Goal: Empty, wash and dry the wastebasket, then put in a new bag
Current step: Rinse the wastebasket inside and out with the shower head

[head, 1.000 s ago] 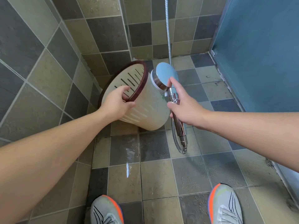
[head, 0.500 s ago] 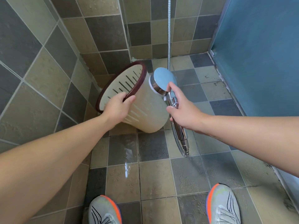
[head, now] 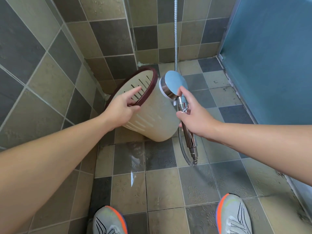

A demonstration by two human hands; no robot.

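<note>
Head view: we have tilted the wastebasket (head: pixel 152 115) further, left hand (head: pixel 120 109) pinching its rim, right hand (head: pixel 194 115) gripping the showerhead (head: pixel 173 86) against its side, mid-wash.

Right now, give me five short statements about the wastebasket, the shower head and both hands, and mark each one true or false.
1. The left hand grips the wastebasket at its dark red rim. True.
2. The wastebasket stands upright on the floor. False: it is tilted, mouth toward the left wall.
3. The right hand holds the shower head by its chrome handle. True.
4. A new bag lines the wastebasket. False: its slotted inside is bare.
5. The shower head is beside the wastebasket's outer wall. True.
</note>
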